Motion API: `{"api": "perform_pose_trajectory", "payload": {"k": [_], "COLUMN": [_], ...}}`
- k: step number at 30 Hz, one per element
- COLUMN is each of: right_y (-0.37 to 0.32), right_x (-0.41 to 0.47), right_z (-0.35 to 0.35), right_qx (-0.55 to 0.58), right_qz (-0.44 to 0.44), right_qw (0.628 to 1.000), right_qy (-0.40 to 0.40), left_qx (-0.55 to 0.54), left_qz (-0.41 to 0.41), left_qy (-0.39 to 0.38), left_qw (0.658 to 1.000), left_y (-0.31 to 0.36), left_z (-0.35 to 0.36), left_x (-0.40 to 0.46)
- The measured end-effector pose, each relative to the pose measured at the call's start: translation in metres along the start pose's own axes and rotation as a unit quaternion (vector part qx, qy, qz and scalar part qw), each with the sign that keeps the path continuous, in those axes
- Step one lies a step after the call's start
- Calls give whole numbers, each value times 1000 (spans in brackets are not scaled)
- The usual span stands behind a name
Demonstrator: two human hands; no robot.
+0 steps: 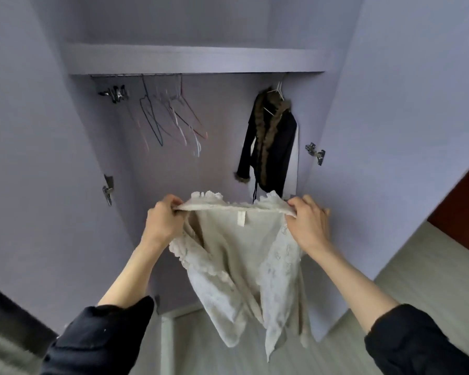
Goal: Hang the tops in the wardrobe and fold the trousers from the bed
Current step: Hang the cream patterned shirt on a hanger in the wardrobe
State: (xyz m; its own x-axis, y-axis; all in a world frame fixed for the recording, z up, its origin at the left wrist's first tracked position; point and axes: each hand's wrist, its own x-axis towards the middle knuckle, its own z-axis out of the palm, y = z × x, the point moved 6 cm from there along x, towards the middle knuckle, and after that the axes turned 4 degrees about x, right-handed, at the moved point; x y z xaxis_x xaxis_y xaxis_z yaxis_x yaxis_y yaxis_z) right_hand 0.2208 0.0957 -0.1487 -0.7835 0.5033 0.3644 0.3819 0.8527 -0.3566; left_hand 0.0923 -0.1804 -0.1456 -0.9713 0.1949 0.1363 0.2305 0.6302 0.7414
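Facing open lilac wardrobe (65,158); stretched between both hands, cream lace-trimmed blouse (244,255), hanging below them. Above right hand (309,223), black fur-trimmed jacket (271,142). Left hand (163,220) and right each pinching a shoulder.

The one camera sits on the person's head, close to the open wardrobe (228,147), looking straight in and a bit up at the rail (136,75).
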Motion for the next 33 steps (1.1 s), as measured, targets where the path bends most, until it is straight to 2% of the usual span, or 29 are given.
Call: {"api": "perform_pose_trajectory", "payload": {"k": [2, 3, 5, 8, 12, 15, 18, 23, 25, 27, 30, 33], "right_y": [5, 7, 11, 1, -22, -32, -44, -72, -84, -98, -130, -160], "right_x": [22, 35, 56, 90, 139, 174, 205, 249, 267, 294, 330, 360], "right_z": [19, 34, 49, 67, 105, 133, 161, 203, 213, 216, 214, 214], "right_qx": [-44, -68, -55, -5, 17, 52, 82, 20, 83, 206, 381, 464], "right_qz": [-35, -53, -56, -53, -75, -63, -62, -122, -115, -60, 23, 73], "right_qw": [995, 988, 984, 987, 983, 979, 965, 924, 920, 920, 879, 839], "right_qy": [-79, -127, -160, -149, -166, -187, -241, -363, -365, -329, -287, -273], "left_qx": [99, 110, 89, 47, -29, -54, -58, -111, -129, -124, -99, -109], "left_qz": [-9, -15, -12, -23, -95, -134, -168, -164, -153, -145, -144, -150], "left_qy": [-144, -200, -254, -202, -124, -129, -130, -155, -150, -140, -134, -109], "left_qw": [984, 973, 963, 978, 987, 981, 975, 968, 968, 971, 975, 977], "left_y": [-12, -18, -24, -30, -48, -60, -69, -57, -46, -34, -19, -12], "left_z": [13, 21, 30, 32, 36, 38, 34, 23, 17, 15, 21, 21], "left_x": [15, 23, 33, 64, 119, 154, 180, 207, 215, 226, 237, 247]}}
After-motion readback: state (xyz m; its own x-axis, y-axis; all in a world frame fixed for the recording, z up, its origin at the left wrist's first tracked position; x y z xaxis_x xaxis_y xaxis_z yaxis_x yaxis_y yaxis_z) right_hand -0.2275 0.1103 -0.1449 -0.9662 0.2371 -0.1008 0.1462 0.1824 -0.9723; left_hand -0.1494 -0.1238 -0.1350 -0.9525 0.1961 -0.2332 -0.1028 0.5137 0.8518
